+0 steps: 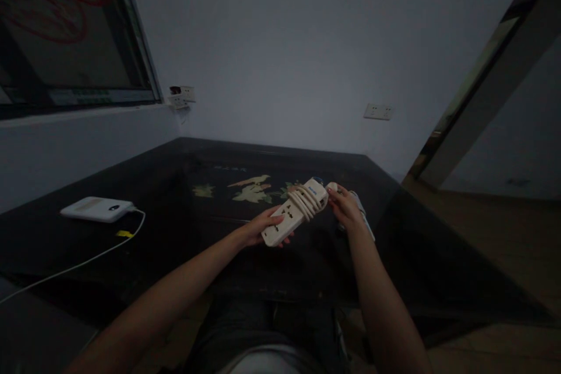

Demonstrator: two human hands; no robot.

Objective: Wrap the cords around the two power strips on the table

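A white power strip (pixel 284 223) is held tilted above the dark table, its cord (pixel 305 202) wound several times around the far half. My left hand (pixel 264 227) grips the near end, thumb on the socket face and fingers underneath. At the far end, my right hand (pixel 343 205) pinches a small white piece that looks like the cord's plug (pixel 332 186). Behind my right wrist lies another pale object (pixel 367 225), mostly hidden, so its kind cannot be made out.
On the table (pixel 175 234), left, lies a white power bank (pixel 94 209) with a white cable (pixel 99 255) running off the near left edge, beside a yellow tag (pixel 125 234). Wall sockets (pixel 378 111) are on the back wall. A window (pixel 74 29) is at left.
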